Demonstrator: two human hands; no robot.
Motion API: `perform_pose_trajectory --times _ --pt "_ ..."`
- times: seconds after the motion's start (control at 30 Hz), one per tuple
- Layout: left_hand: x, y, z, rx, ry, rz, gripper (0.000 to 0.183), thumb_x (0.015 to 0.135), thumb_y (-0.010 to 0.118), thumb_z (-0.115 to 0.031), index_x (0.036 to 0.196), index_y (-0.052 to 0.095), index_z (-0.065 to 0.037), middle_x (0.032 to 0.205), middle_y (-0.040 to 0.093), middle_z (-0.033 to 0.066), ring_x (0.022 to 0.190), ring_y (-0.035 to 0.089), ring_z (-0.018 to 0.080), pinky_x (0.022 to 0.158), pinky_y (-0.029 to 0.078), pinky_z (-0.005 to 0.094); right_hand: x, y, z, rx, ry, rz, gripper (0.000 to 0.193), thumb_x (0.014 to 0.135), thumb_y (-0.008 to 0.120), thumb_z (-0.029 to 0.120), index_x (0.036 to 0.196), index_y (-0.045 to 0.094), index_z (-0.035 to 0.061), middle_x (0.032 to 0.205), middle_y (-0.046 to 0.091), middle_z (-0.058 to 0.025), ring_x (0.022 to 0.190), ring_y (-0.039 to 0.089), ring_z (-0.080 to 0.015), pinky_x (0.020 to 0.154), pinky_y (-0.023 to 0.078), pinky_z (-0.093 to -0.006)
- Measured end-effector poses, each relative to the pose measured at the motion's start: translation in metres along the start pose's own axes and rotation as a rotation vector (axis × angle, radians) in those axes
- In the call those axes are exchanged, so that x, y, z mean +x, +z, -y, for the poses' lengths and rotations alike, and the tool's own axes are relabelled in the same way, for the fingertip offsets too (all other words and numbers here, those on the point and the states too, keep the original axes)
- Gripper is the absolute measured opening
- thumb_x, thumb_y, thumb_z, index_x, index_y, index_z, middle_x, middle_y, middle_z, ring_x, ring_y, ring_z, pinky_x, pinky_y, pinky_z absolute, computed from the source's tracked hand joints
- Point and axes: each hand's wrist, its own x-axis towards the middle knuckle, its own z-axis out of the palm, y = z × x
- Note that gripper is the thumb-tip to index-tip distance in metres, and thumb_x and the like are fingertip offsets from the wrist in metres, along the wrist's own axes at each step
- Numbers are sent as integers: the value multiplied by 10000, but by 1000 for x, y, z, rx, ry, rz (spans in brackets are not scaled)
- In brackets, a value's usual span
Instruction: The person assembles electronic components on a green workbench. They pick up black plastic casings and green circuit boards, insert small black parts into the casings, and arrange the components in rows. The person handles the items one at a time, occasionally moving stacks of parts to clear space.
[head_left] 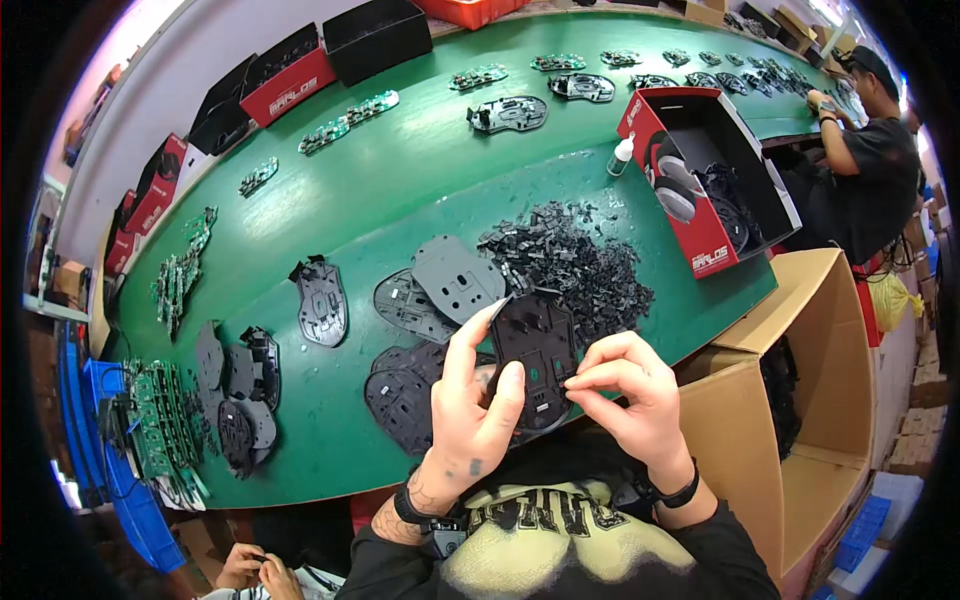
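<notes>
My left hand (pixel 462 425) grips a black plastic mouse base (pixel 537 350) by its left side, thumb and fingers closed around it. At its lower right edge, my right hand (pixel 637 405) has thumb and fingertips pinched together; whatever is between them is too small to make out. Just behind the held base lies a heap of small black plastic parts (pixel 575 265). More shells rest to its left: a grey base plate (pixel 455 278) on top of others, and a stack of black mouse bases (pixel 405 395). Another base (pixel 321 303) lies alone farther left.
An open red and black box (pixel 705 240) and a white bottle (pixel 621 156) stand at right. A large cardboard carton (pixel 740 410) adjoins the table. Green circuit boards (pixel 160 420) pile up left. Co-workers sit at far right (pixel 870 150) and lower left (pixel 262 572).
</notes>
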Motion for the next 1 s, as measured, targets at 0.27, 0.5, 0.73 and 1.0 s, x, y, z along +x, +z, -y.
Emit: perform_pose_trajectory --times 0.27,0.5,0.73,1.0 --pt "-2 -1 -2 111 3 52 523 898 540 -35 1381 352 30 791 642 53 642 549 42 559 431 211 1 7 7 14 120 37 220 711 723 -86 877 611 4 872 564 -68 780 614 -142 653 552 -232" --pt "-18 -42 -7 154 84 -51 613 883 528 -19 1436 267 20 1268 529 170 888 632 158 757 504 263 -4 20 4 196 343 56 224 718 792 46 827 598 19 774 574 -46 674 592 -106 579 511 -244" --pt "-33 -75 7 8 159 -478 393 939 482 -11 1328 428 16 1235 534 111 909 570 147 831 473 284 -23 57 -7 -398 -90 289 204 731 751 205 791 609 71 763 538 -67 739 523 -245 649 442 -346" --pt "-31 -81 -18 257 20 -331 228 845 516 -103 892 680 47 872 666 93 788 587 143 703 413 240 -6 -20 0 -429 -259 -1 255 645 797 116 881 704 87 860 635 -8 799 570 -214 722 453 -340"
